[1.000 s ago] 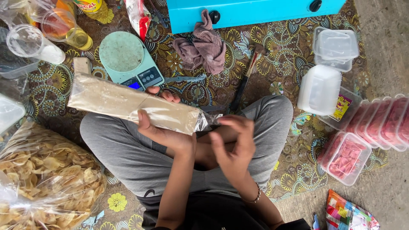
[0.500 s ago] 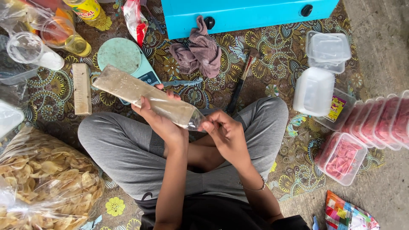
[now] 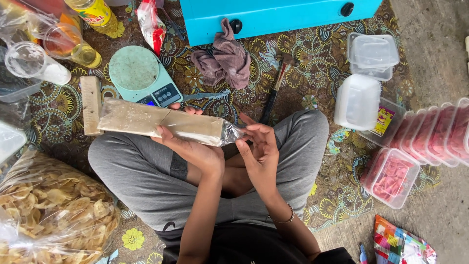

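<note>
Your left hand (image 3: 193, 149) is wrapping around the long plastic-wrapped block (image 3: 163, 123) from below, thumb on the upper face and fingertips showing over the far edge, so it is holding the block firmly over your lap. The block's left end is reaching out above your knee, just beside the wooden bar (image 3: 91, 104) and the front of the teal kitchen scale (image 3: 142, 77) on the patterned mat (image 3: 303, 78). Its long axis is running left to right across the view, tilting slightly down toward the right, with the crinkled plastic tail pointing at your right hand (image 3: 259, 149). That hand is staying half open, fingers spread and loosely curled, fingertips touching or nearly touching the twisted wrapper end without clamping it. Judging by this, the wrap is already covering the whole block, and the end at the right is looking gathered but not yet sealed or tucked.
</note>
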